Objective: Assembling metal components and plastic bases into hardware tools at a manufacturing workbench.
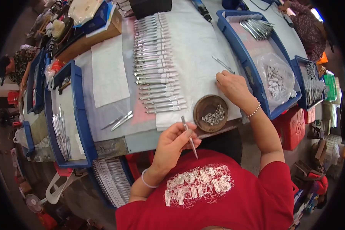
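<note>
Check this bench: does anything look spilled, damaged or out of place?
Mildly: a few slender metal pieces lie aslant on the left, apart from the neatly aligned column of metal rods. Nothing looks spilled; the small metal parts sit inside the round brown bowl.

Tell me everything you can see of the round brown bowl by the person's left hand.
The round brown bowl is shallow and looks wooden, though its material is uncertain. It sits upright near the person's edge of the table, right of the row of metal tools. Small shiny metal pieces lie loosely heaped inside, leaving part of its bottom bare. The left hand is close to its rim; whether they touch is unclear.
</note>
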The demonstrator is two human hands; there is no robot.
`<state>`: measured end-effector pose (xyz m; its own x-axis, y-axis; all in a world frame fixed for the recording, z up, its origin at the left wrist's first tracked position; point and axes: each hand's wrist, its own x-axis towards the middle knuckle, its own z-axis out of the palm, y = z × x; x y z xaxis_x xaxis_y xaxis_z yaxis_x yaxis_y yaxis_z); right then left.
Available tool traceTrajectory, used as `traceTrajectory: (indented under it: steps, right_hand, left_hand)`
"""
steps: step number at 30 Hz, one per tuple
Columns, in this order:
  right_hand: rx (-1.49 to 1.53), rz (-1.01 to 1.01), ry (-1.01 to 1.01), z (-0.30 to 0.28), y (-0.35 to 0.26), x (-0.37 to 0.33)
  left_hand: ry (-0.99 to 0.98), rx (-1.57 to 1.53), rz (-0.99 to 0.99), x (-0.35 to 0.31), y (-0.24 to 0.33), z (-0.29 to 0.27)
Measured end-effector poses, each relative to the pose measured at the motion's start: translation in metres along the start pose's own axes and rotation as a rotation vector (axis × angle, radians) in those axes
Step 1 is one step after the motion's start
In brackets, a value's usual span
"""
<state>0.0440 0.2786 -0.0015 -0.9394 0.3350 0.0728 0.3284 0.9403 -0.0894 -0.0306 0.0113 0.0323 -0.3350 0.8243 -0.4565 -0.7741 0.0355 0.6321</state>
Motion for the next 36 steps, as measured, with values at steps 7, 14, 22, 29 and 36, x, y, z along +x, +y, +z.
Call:
traceTrajectory:
  steps: [7,14,22,29,36]
  right_hand:
    - [0.009,0.125,0.12,0.011,0.02,0.051]
    - [-0.034,0.146,0.103,-0.003,0.015,0.046]
    - [0.899,-0.031,-0.077,-0.095,-0.063,-0.04]
    - [1.2,0.014,-0.075,-0.073,-0.098,-0.069]
    - [1.144,-0.01,0.058,-0.076,-0.115,-0.072]
  left_hand:
    - [-0.013,-0.018,0.016,-0.005,-0.003,-0.003]
    - [-0.021,-0.001,0.026,-0.012,-0.002,0.007]
    - [-0.013,0.122,0.177,-0.007,-0.007,0.005]
    - [-0.124,0.249,0.32,-0.008,-0.006,0.02]
    - [-0.122,0.308,0.333,-0.021,-0.014,0.014]
